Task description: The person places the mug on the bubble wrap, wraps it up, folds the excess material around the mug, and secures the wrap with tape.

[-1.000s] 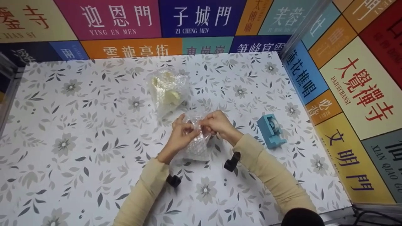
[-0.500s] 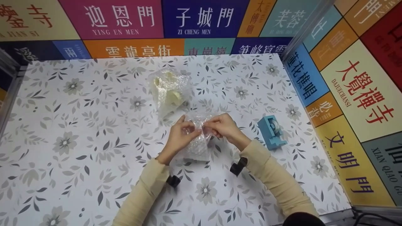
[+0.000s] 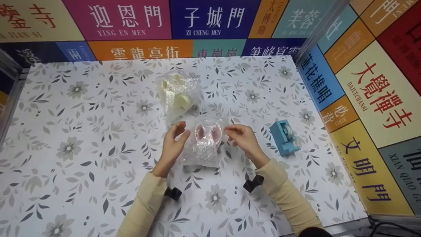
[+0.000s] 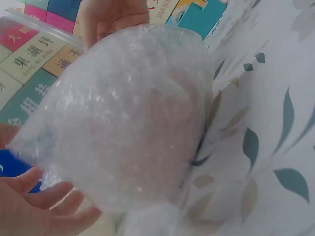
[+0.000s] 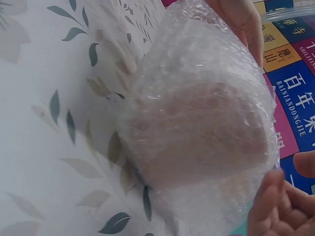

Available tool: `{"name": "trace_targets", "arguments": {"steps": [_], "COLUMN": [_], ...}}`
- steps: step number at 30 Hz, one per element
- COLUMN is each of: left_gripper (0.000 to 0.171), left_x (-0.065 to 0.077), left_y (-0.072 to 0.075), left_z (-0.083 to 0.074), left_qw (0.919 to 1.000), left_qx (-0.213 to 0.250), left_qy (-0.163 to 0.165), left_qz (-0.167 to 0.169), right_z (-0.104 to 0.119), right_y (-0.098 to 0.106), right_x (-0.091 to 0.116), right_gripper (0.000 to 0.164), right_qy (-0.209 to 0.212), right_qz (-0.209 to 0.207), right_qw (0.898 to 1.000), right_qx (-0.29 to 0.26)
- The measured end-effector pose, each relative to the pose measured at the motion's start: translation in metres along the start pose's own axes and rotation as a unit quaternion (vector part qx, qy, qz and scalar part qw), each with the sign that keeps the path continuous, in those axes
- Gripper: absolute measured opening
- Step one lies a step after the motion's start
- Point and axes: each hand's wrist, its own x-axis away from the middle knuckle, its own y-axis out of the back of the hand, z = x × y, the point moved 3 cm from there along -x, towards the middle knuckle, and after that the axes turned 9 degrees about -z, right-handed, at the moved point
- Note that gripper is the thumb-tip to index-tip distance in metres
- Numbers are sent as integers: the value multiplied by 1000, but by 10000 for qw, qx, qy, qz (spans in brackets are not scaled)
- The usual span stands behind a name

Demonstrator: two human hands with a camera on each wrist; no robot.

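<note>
A bubble-wrapped package (image 3: 207,151) stands on the table between the two hands. Two pink ear-shaped parts show through its top, and pinkish shapes blur through the bubble wrap (image 4: 123,108) in the left wrist view. At its left side is my left hand (image 3: 174,141), thumb and fingers loosely bent and apart, gripping nothing. The right hand (image 3: 243,140) is at the package's right edge, fingertips close beside the wrap. Seen from the right wrist, the thumb is apart from the blurred fingers (image 5: 273,201), with nothing between them.
Behind the package lies another bubble-wrapped bundle (image 3: 177,95) with pale yellow pieces inside. A blue tape dispenser (image 3: 283,138) with a tape roll stands to the right. Lettered panels (image 3: 138,19) border the flower-patterned table (image 3: 108,184) at the back and right.
Both hands have let go of the bubble wrap's top and moved apart, left hand leftward, right hand rightward. The wrap's top has spread, baring the pink ear shapes to view.
</note>
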Motion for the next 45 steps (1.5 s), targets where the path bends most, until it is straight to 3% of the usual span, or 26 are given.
{"name": "trace_targets", "arguments": {"steps": [6, 10, 17, 27, 45], "left_gripper": [53, 55, 53, 47, 48], "left_x": [2, 3, 4, 3, 3], "left_y": [4, 0, -5, -9, -8], "left_z": [17, 24, 23, 23, 23], "left_qw": [9938, 9893, 9876, 9916, 9894], "left_qx": [-6, 131, 398, -49, 188], "left_qy": [1037, 1307, 1266, 1099, 1160], "left_qz": [390, 635, 834, 688, 852], "right_z": [-17, -24, -25, -23, -23], "right_y": [-7, -16, -22, -26, -26], "right_x": [9, 12, 16, 15, 16], "right_gripper": [45, 48, 49, 47, 45], "right_qy": [-605, -827, -760, -767, -798], "right_qz": [24, 130, 163, 183, 189], "right_qw": [9980, 9948, 9931, 9916, 9887], "right_qx": [-179, -574, -874, -1024, -1255]}}
